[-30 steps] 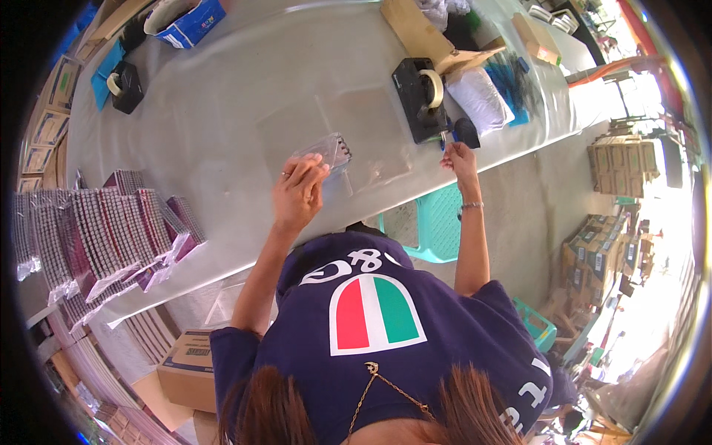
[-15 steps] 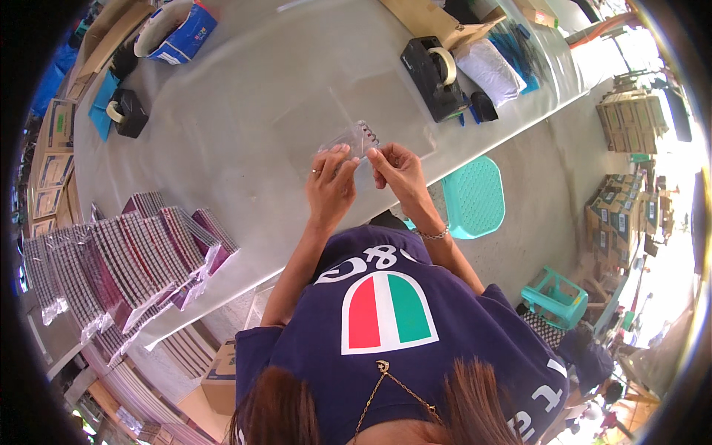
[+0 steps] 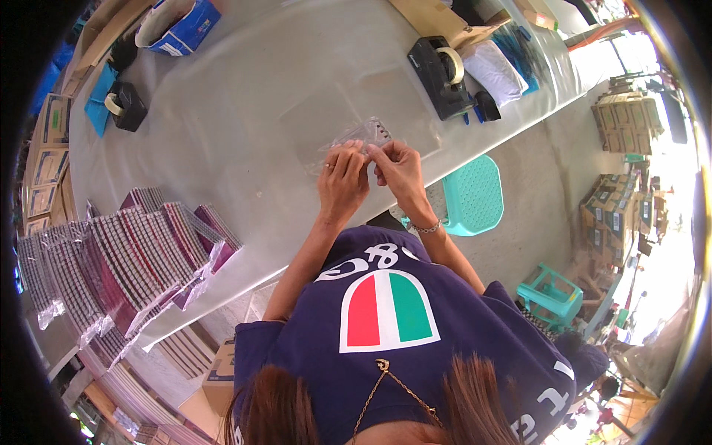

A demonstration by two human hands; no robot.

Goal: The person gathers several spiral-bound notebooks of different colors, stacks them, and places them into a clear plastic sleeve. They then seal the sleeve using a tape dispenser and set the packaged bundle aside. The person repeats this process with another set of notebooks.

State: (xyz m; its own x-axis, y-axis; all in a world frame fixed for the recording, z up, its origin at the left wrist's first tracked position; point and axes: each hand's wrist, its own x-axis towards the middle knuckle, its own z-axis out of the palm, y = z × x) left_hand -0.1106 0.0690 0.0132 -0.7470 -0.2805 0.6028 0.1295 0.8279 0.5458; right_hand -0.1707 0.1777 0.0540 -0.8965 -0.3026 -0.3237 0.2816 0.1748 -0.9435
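A clear plastic packet (image 3: 374,127) lies at the near side of the grey table, with a short row of small dark marks at its right end. What is inside is too small to make out. My left hand (image 3: 343,182) has its fingers bent together over the packet's near left part. Beside it, my right hand (image 3: 399,174) pinches the near edge with thumb and forefinger, and the fingertips of both hands almost meet. Part of the packet is hidden beneath my fingers.
Stacks of wrapped spiral notebooks (image 3: 133,259) stand at the left. Tape dispensers sit at far right (image 3: 441,78) and far left (image 3: 126,106). A blue box (image 3: 182,30) and a white pouch (image 3: 493,70) lie farther back. A turquoise stool (image 3: 475,196) stands beyond the table's right edge.
My left hand has shifted slightly right, its fingers now closer together and nearer the right hand. The packet's far end shows more and lies flatter.
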